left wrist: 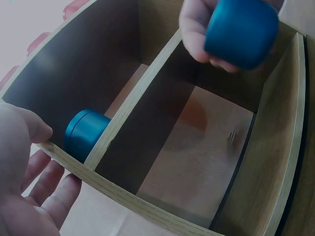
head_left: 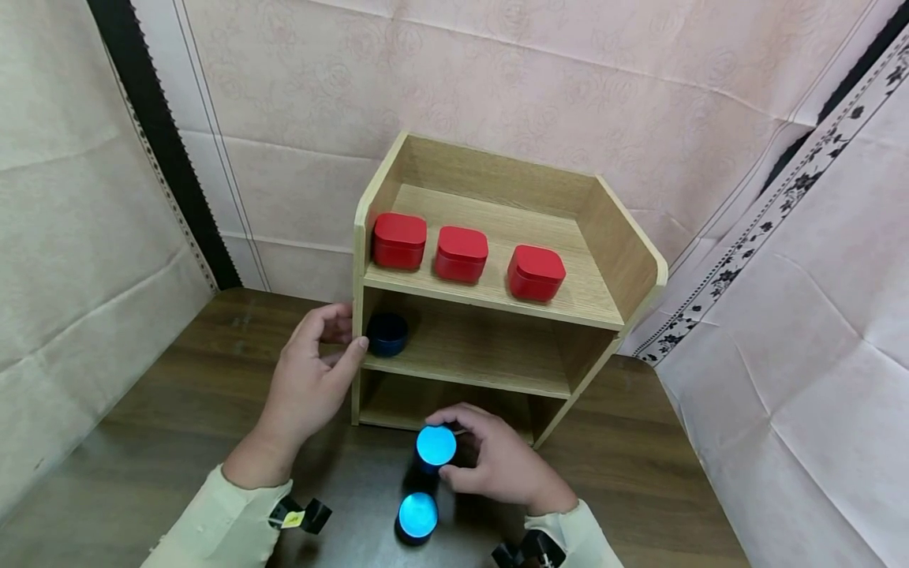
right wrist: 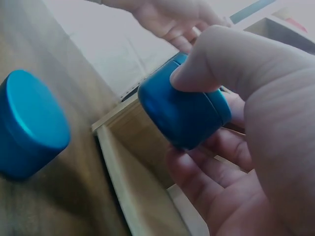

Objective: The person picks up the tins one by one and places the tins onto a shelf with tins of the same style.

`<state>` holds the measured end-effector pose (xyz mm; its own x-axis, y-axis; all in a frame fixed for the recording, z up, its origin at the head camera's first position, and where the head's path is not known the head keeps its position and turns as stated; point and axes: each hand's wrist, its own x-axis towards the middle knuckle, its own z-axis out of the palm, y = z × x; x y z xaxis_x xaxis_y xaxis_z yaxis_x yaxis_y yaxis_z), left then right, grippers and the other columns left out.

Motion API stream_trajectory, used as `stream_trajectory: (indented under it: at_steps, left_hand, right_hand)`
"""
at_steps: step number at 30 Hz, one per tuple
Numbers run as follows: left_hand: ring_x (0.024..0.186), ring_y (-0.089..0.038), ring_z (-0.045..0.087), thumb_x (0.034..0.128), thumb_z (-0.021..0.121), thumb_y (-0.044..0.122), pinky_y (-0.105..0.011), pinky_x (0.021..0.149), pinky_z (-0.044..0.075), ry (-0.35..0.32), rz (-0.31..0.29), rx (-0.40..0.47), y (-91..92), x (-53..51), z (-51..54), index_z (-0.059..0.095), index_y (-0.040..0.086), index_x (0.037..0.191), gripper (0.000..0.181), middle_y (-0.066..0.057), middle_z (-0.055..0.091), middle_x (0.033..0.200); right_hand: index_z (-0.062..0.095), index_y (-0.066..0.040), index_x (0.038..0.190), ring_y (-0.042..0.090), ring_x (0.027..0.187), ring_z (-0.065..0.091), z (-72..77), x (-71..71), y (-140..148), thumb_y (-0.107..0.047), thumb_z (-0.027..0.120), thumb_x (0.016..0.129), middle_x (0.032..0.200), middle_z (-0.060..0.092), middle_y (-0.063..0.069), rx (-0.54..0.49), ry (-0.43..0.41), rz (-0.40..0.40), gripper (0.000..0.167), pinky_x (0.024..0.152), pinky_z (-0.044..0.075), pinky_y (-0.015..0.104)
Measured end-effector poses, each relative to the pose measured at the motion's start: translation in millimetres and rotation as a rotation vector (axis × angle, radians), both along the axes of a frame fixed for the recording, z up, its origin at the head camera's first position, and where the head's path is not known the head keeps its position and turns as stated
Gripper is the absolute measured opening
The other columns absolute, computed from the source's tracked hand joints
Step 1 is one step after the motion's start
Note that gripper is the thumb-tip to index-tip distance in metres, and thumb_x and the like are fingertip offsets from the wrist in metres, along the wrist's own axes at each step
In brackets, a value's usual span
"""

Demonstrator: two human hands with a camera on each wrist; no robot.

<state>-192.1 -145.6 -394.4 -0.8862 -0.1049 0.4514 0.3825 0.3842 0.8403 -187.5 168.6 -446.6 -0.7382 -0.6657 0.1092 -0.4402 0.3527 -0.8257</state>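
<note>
Blue containers: three are counted; the held blue container [head_left: 436, 446] is seen at the lower centre of the head view, the standing blue container [head_left: 417, 517] is seen just below it in the frame, on the table [head_left: 639, 457], and the shelved blue container [head_left: 387, 334] is set at the left end of the middle tier.
Red containers [head_left: 461, 254]: three are counted, lined up along the top tier near the centre of the frame; the wider gap is left between the middle one and the right one.
Wooden shelf [head_left: 497, 308]: one is shown, divided into three tiers, mid-frame.
Hands: two are shown, one to each side of the lower centre.
Left hand [head_left: 312, 375]: the shelf's left side panel is gripped at its front edge, left of centre, with the thumb laid inside and the fingers outside.
Right hand [head_left: 493, 461]: the held blue container is pinched between thumb and fingers; the forearm is extended from the lower right.
Sleeves [head_left: 220, 517]: two are seen, pale, at the bottom edge.
</note>
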Motion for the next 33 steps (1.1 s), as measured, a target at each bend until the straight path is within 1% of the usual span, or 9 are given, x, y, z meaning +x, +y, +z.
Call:
stream_trajectory:
  at_steps: [4,8,12,15,16,20,27,29,33]
  left_hand:
    - [0.12,-0.021,0.063,0.1118,0.072,0.021,-0.02,0.09,0.063,0.002,0.005,0.0,-0.4,-0.3,-0.2,0.058,0.011,0.15,0.041,-0.009,0.064,0.135]
    - [0.12,-0.022,0.063,0.1114,0.072,0.019,-0.019,0.089,0.063,0.006,0.003,0.006,-0.6,-0.8,-0.8,0.058,0.01,0.149,0.041,-0.01,0.064,0.135]
    - [0.12,-0.022,0.064,0.1111,0.072,0.019,-0.023,0.09,0.064,0.008,0.003,0.008,-0.5,-1.2,-0.8,0.058,0.01,0.149,0.041,-0.01,0.065,0.135]
    - [0.12,-0.022,0.064,0.1111,0.072,0.02,-0.027,0.091,0.066,0.003,0.005,0.005,0.0,-1.2,-0.2,0.058,0.01,0.149,0.041,-0.01,0.065,0.135]
    - [0.12,-0.023,0.064,0.1112,0.072,0.02,-0.028,0.091,0.066,0.002,0.006,0.004,0.1,-1.1,-0.1,0.058,0.01,0.149,0.041,-0.01,0.065,0.135]
    - [0.121,-0.023,0.064,0.1114,0.072,0.021,-0.032,0.092,0.066,-0.001,0.005,0.003,0.2,-1.2,0.0,0.058,0.011,0.149,0.042,-0.009,0.065,0.135]
    - [0.121,-0.022,0.063,0.1114,0.072,0.021,-0.03,0.092,0.066,-0.002,0.002,0.004,-0.3,-0.8,0.3,0.058,0.012,0.149,0.041,-0.009,0.064,0.136]
    - [0.121,-0.022,0.064,0.1114,0.072,0.021,-0.03,0.092,0.066,-0.001,0.001,0.003,-0.2,-0.7,0.4,0.058,0.012,0.149,0.041,-0.009,0.064,0.135]
    - [0.12,-0.022,0.064,0.1112,0.072,0.02,-0.032,0.093,0.066,0.002,0.001,0.005,0.0,-0.7,0.3,0.058,0.011,0.149,0.041,-0.009,0.065,0.135]
  right_hand:
    - [0.068,-0.021,0.147,0.019,0.121,0.068,10.4,0.7,1,-0.022,0.087,0.097,0.139,0.069,-0.009,0.001,0.021,-0.002,0.054,0.109,0.061,0.034]
    - [0.068,-0.022,0.147,0.02,0.12,0.068,25.7,2.7,2,-0.022,0.088,0.097,0.139,0.069,-0.01,0.007,0.038,-0.012,0.054,0.109,0.061,0.033]
    - [0.067,-0.02,0.148,0.021,0.12,0.07,43.1,4.3,3,-0.022,0.088,0.096,0.14,0.07,-0.01,-0.006,0.052,-0.025,0.056,0.108,0.062,0.033]
    - [0.067,-0.021,0.148,0.021,0.119,0.07,54.6,3.8,4,-0.021,0.089,0.095,0.14,0.07,-0.01,-0.014,0.067,-0.043,0.057,0.106,0.064,0.034]
    - [0.068,-0.024,0.147,0.021,0.119,0.07,57.8,3.2,4,-0.021,0.089,0.094,0.14,0.07,-0.011,-0.014,0.074,-0.052,0.057,0.105,0.064,0.034]
    - [0.068,-0.023,0.148,0.021,0.121,0.068,69.8,-1.7,5,-0.02,0.09,0.093,0.142,0.069,-0.011,-0.016,0.1,-0.062,0.059,0.103,0.065,0.034]
    - [0.068,-0.031,0.146,0.023,0.122,0.068,89.2,-11.3,5,-0.019,0.09,0.092,0.142,0.069,-0.01,-0.019,0.115,-0.084,0.059,0.102,0.066,0.038]
    - [0.069,-0.03,0.146,0.024,0.122,0.068,93.3,-14.1,5,-0.019,0.09,0.092,0.143,0.07,-0.008,-0.017,0.12,-0.093,0.06,0.102,0.066,0.042]
    - [0.068,-0.029,0.148,0.026,0.121,0.068,99.8,-20.8,5,-0.021,0.089,0.093,0.143,0.07,-0.005,0.005,0.118,-0.108,0.059,0.1,0.066,0.042]
